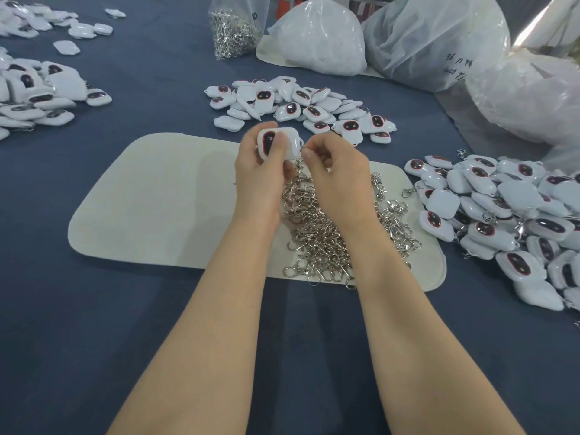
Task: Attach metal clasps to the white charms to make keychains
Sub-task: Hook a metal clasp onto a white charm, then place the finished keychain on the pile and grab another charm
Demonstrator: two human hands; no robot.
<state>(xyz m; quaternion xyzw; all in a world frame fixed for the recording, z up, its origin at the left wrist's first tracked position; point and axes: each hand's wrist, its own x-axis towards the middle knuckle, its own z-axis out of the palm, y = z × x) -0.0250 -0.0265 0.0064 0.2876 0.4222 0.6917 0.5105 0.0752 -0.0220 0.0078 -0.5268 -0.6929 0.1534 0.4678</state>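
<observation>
Above the cream mat (157, 208), both hands met over the near edge of a heap of loose metal clasps (329, 233). The left hand (263, 171) gripped a white charm (277, 142), thumb across its front and fingers curled behind it. The charm was a puffy rounded rectangle with a glossy skin. Its long axis ran roughly left to right, and its dark oval face, rimmed in red, was turned to the left and up toward the camera. Its right end pointed at the right hand (335, 171), whose fingers were curled in and pinched a small metal clasp (300, 163) right at that end. The clasp hung down between the two hands; whether it was already hooked on could not be told.

The mat looked like soft felt, with rounded corners, and lay on a desk (94, 309) covered in dark blue cloth. The heaped clasps were shiny silver hooks and rings, tangled together. A pile of white charms (301, 105) lay just beyond the mat, a larger one (502, 221) to the right with bits of metal showing among them, and another (31, 95) far left. At the back stood a clear bag of clasps (233, 29) beside crinkled white plastic bags (317, 36).
</observation>
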